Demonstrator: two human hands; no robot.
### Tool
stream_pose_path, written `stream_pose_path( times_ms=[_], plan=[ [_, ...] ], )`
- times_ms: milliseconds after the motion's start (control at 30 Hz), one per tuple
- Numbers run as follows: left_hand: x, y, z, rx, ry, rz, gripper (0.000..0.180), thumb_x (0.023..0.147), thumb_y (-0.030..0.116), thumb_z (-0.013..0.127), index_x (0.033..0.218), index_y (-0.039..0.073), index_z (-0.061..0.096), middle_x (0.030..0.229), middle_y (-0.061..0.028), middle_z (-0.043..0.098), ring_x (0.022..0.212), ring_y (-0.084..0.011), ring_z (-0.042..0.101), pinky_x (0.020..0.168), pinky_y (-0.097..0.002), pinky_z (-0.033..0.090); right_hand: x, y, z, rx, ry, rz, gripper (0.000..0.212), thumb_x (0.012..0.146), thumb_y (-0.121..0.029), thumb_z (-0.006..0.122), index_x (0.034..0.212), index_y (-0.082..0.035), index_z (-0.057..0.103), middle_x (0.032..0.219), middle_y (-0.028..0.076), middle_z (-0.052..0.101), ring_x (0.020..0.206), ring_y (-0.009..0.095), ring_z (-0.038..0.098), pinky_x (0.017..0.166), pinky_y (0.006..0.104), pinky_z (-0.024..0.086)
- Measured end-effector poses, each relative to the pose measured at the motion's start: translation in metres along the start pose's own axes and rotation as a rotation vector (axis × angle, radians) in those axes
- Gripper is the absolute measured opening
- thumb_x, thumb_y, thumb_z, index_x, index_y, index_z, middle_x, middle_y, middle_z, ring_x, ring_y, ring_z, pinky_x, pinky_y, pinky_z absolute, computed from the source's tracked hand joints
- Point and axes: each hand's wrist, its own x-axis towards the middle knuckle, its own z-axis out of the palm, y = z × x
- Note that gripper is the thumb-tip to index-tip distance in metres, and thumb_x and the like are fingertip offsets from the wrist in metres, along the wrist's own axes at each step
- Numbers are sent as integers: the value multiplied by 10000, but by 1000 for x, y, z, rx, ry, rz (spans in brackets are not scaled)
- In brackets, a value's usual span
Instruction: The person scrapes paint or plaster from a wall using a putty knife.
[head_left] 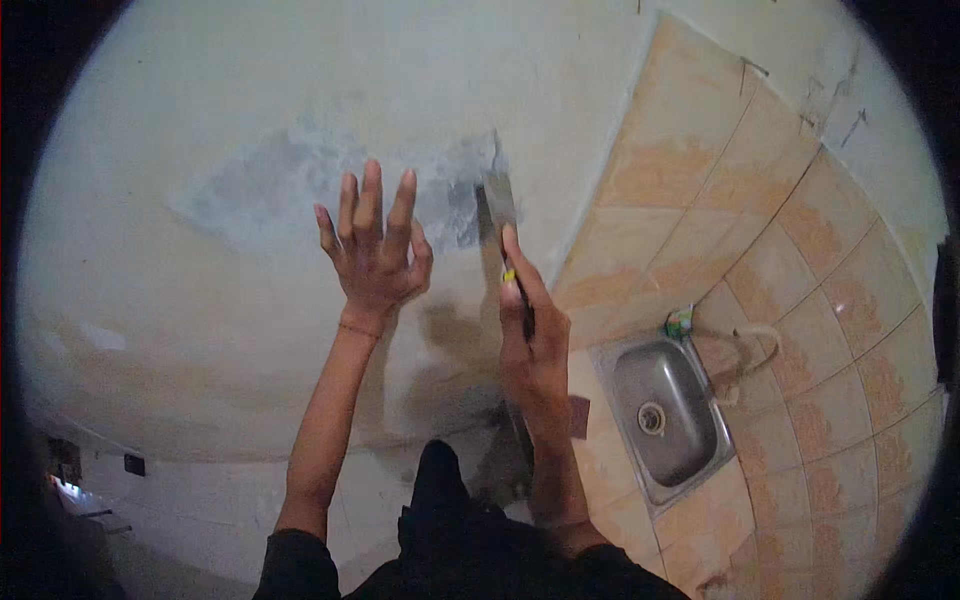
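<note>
A pale wall with peeling paint stands before me, and a rough grey bare patch runs across it. My left hand is open, fingers spread over the lower edge of this patch. It appears to rest against the wall, though contact is hard to make out. To its right, my right hand is closed around the handle of a scraper, which has a flat metal blade and a dark handle with a yellow detail. The blade lies at the right end of the patch, beside a ragged flake of paint. My fingers hide most of the handle.
At the lower right, a steel sink is set in a tiled counter. A green packet stands at its far corner. A small reddish-brown piece lies beside my right wrist. Orange-patterned tiles cover the adjoining wall.
</note>
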Motion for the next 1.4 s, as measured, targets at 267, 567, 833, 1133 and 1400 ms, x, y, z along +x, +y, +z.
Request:
stream_pose_path(
  times_ms=[267, 567, 833, 1133, 1400],
  plan=[
    [-3, -4, 5, 11, 35, 5, 583, 856, 266, 456, 1438, 270, 477, 1520, -52, 398, 1445, -223, 277, 1224, -449, 24, 0, 10, 3, 4, 51, -216, 394, 1043, -155, 427, 1417, -32, 451, 1406, 221, 509, 1308, 349, 495, 1045, 398, 414],
    [-5, -5, 3, 32, 33, 12, 568, 868, 303, 445, 1433, 264, 482, 1517, -56, 398, 1437, -227, 282, 1218, -451, 28, -5, 4, 4, 146, 3, -53, 410, 1049, -216, 440, 1416, -35, 473, 1448, 171, 488, 1394, 243, 382, 1143, 387, 271],
    [-1, -5, 1, 15, 51, -15, 590, 839, 286, 464, 1428, 296, 484, 1509, -31, 413, 1430, -204, 299, 1226, -452, 44, -4, 33, -12, 653, -145, 40, 517, 1054, -327, 408, 1468, -19, 374, 1081, 193, 597, 852, 218, 632, 710, 292, 522],
    [-3, -7, 0, 43, 22, 7, 591, 837, 281, 474, 1428, 282, 489, 1512, -55, 408, 1435, -230, 290, 1220, -462, 35, -15, 39, 14, 2354, -354, 550, 336, 1069, -313, 318, 1164, 3, 380, 728, 27, 356, 415, 59, 395, 272, 191, 378],
    [-3, -4, 2, 7, 39, 3, 567, 860, 283, 458, 1425, 262, 491, 1502, -57, 414, 1435, -237, 288, 1221, -465, 30, -12, 37, 21, 2629, -383, 525, 278, 1070, -263, 326, 934, -21, 337, 752, 30, 348, 415, 52, 392, 254, 164, 353]
  ],
)
